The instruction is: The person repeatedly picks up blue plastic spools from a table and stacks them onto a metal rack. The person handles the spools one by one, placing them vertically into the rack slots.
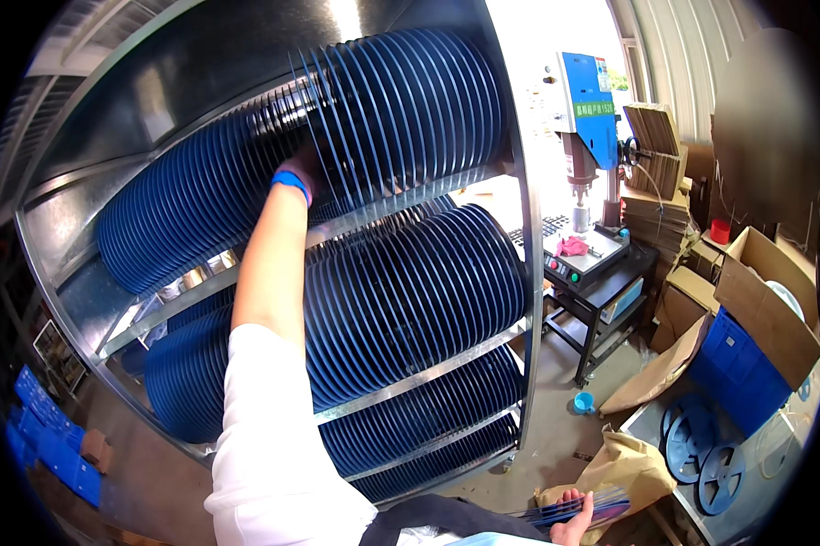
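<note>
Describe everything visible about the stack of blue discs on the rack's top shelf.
The row of thin blue plastic discs stands on edge, packed side by side along the top shelf of the grey metal rack. They look ribbed like fins, glossy, evenly spaced. The left hand, with a blue wristband, reaches into a gap between them.

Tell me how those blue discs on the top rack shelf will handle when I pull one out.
The blue discs look thin and wide, so probably light and slightly flexible. Round and standing on edge, one would likely roll or tip once free. The left hand reaches between them; packed neighbours may shift.
</note>
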The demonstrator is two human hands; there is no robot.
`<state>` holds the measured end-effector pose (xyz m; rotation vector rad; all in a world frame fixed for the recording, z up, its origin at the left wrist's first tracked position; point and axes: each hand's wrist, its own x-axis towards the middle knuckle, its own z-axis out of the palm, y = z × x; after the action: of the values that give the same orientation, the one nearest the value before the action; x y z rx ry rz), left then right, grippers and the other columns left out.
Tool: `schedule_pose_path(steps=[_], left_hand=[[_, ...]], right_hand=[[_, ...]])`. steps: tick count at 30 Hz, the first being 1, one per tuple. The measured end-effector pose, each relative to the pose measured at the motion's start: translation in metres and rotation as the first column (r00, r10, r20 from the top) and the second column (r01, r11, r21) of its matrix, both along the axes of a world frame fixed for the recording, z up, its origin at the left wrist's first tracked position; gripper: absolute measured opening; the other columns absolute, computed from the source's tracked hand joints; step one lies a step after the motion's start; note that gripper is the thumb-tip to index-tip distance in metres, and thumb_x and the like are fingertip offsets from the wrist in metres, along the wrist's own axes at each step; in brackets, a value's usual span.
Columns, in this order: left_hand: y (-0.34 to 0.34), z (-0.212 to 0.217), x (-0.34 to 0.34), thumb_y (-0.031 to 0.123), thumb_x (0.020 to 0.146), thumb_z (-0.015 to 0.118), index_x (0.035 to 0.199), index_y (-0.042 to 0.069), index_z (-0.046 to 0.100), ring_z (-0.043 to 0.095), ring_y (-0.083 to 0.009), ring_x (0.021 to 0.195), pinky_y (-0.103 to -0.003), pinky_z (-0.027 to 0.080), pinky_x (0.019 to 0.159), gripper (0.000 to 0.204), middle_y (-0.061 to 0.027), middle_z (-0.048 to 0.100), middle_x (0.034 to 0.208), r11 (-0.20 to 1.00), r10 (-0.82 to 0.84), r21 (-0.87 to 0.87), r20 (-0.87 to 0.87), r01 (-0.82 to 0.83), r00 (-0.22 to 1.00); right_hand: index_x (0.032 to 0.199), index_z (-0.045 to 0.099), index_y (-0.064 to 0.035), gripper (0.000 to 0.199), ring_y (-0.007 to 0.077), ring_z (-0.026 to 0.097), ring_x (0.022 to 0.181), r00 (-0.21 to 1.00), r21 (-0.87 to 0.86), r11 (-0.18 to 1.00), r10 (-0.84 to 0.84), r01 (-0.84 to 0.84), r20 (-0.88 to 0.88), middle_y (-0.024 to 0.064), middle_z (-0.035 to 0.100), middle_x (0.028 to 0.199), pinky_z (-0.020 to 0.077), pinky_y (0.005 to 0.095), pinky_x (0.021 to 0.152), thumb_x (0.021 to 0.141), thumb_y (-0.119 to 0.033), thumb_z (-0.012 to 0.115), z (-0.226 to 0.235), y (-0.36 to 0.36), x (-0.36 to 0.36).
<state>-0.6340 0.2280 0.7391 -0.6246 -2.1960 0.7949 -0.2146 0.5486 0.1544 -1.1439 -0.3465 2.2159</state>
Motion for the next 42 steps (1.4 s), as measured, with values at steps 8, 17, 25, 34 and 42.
schedule_pose_path(steps=[8,17,25,34,42], left_hand=[[-0.027,-0.024,-0.019,0.021,0.093,0.053,0.132,0.004,0.046,0.04,-0.025,0.13,-0.035,0.029,0.11,0.043,-0.0138,0.047,0.138,0.317,-0.718,0.948,0.257,-0.025,0.647],[0.008,-0.067,0.121,0.04,0.093,0.049,0.139,0.004,0.042,0.034,-0.021,0.134,-0.031,0.022,0.111,0.059,-0.0103,0.041,0.143,-0.553,-0.537,0.767,-0.626,0.324,0.566],[0.057,-0.279,0.233,0.023,0.099,0.042,0.142,0.0,0.036,0.033,-0.0241,0.136,-0.035,0.02,0.114,0.049,-0.0134,0.039,0.145,-0.011,-0.86,0.974,-0.124,0.224,0.496],[0.15,-0.435,0.333,0.027,0.097,0.048,0.141,-0.002,0.035,0.037,-0.0232,0.134,-0.033,0.025,0.112,0.054,-0.0149,0.041,0.143,0.121,-0.972,0.79,0.217,-0.602,0.09],[0.201,-0.443,0.404,0.01,0.091,0.056,0.138,-0.003,0.04,0.04,-0.0253,0.131,-0.033,0.031,0.108,0.051,-0.0177,0.044,0.139,0.211,-0.973,0.832,0.228,-0.513,-0.031]], right_hand=[[0.073,0.052,-0.0087,0.039,0.0251,0.054,0.07,0.964,-0.094,0.973,0.189,-0.209,-0.189,0.008,0.059,0.074,0.0477,0.0456,0.072,0.095,-0.04,0.043,-0.008,0.014,0.009],[0.08,0.048,-0.0142,0.042,0.009,0.039,0.049,0.985,0.008,1.0,0.011,-0.01,-0.171,-0.005,0.043,0.062,0.0349,0.0241,0.047,0.09,-0.054,0.054,0.035,0.019,0.033],[0.09,0.061,-0.0067,0.031,0.0208,0.056,0.07,0.877,0.126,0.991,0.026,0.04,-0.479,0.0069,0.06,0.082,0.048,0.0383,0.069,0.093,-0.036,0.051,0.085,0.038,0.148],[0.089,0.052,-0.0037,0.043,0.0052,0.041,0.046,0.469,0.042,0.979,-0.058,0.2,-0.881,-0.003,0.043,0.059,0.0313,0.0217,0.045,0.088,-0.045,0.063,0.092,0.039,0.227],[0.091,0.051,-0.0034,0.044,0.0054,0.041,0.048,0.519,0.061,0.974,-0.063,0.219,-0.852,-0.0028,0.042,0.061,0.0315,0.022,0.046,0.088,-0.046,0.062,0.09,0.027,0.257]])
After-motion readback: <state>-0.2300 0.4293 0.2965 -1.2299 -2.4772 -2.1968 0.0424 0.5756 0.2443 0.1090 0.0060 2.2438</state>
